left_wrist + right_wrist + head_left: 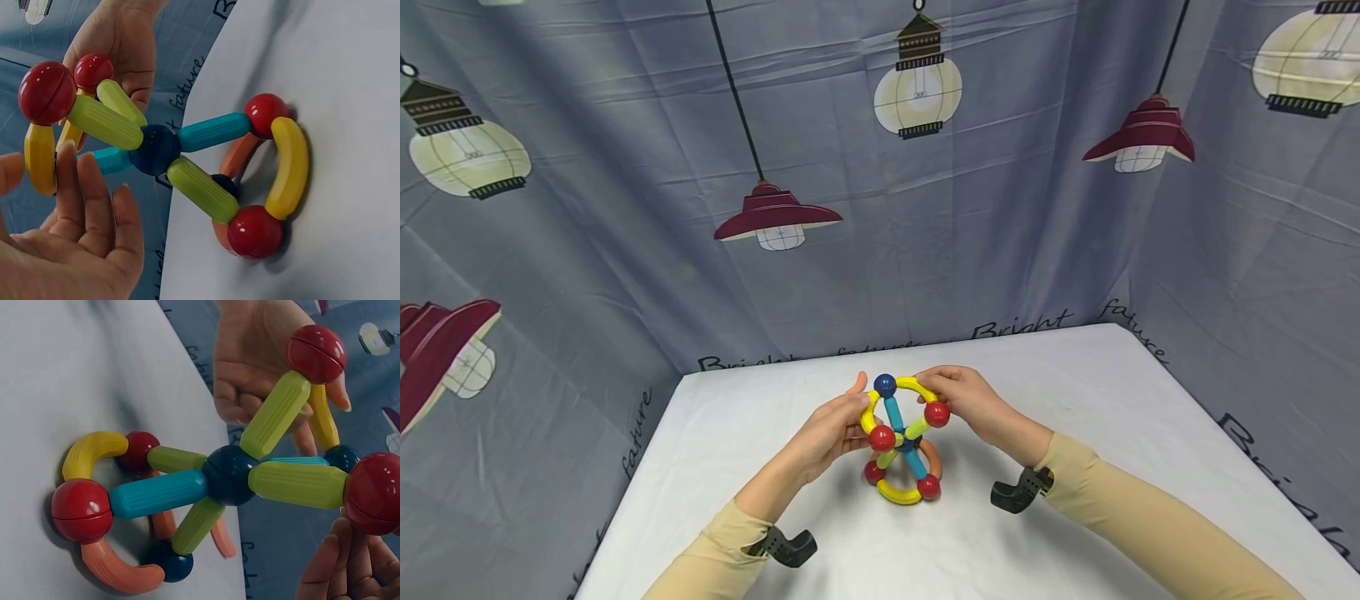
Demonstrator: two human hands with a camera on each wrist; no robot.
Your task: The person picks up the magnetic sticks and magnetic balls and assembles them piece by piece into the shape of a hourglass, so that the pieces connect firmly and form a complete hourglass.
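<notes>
Both hands are at a ball-and-stick toy model (pixel 891 414) standing on the white table. My left hand (pixel 831 433) holds the left yellow curved stick (pixel 40 159) of its upper part, thumb and fingers on either side. At the upper right, my right hand (pixel 970 400) pinches the other yellow curved stick (pixel 919 385). These sticks run from a top blue ball (pixel 885 385) to two red balls (pixel 317 354). Green and light blue sticks meet at a central blue ball (pixel 155 150). Below, yellow and orange curved sticks (pixel 122 567) with balls form a ring on the table.
The white table (pixel 760 467) reaches back to a grey-blue curtain (pixel 850 283) printed with lamps and lettering, which also hangs at both sides. A black wrist device (pixel 790 550) sits on the left forearm, another (pixel 1018 493) on the right.
</notes>
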